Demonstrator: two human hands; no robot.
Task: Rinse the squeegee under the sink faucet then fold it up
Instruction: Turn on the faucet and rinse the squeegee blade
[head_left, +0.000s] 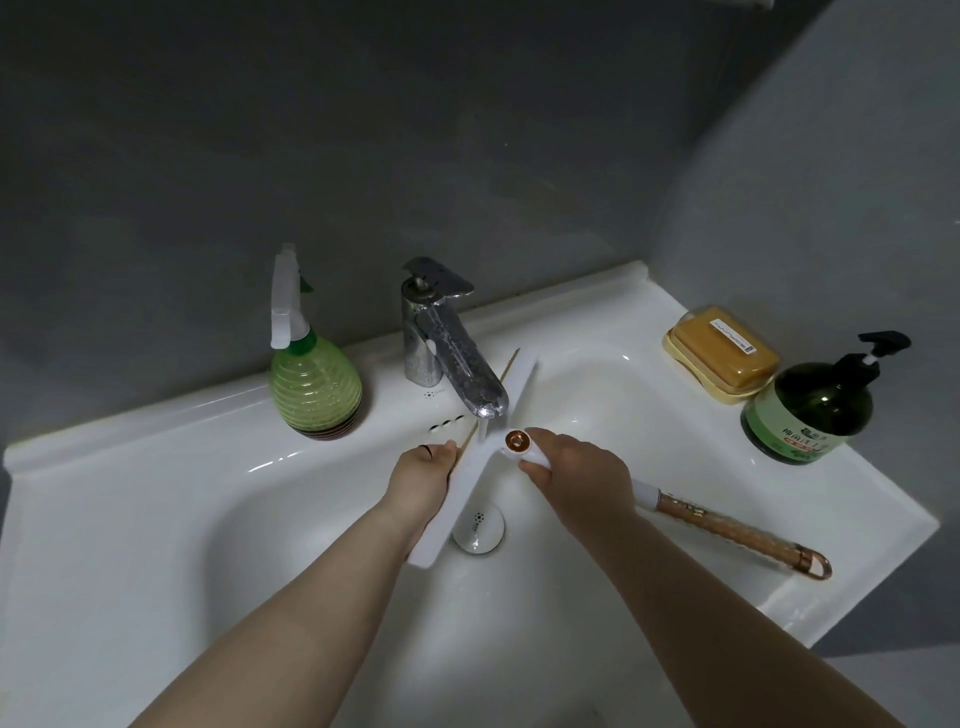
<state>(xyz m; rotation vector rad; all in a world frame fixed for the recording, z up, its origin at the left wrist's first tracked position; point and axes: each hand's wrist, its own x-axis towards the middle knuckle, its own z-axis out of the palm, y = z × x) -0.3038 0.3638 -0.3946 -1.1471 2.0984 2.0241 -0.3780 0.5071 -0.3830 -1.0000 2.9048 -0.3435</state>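
Observation:
A white squeegee (467, 483) with a long flat blade lies slanted over the basin, under the spout of the chrome faucet (457, 364). A thin stream of water falls onto the blade near its gold hinge (518, 441). My left hand (423, 475) pinches the blade's left edge. My right hand (576, 470) grips the white neck of the handle just behind the hinge. The rose-gold handle (737, 535) sticks out to the right over the sink rim.
A green spray bottle (311, 379) stands left of the faucet. A yellow soap in its dish (722, 356) and a dark green pump bottle (815, 410) sit on the right ledge. The white drain plug (478, 532) is below the blade in the white sink (156, 519).

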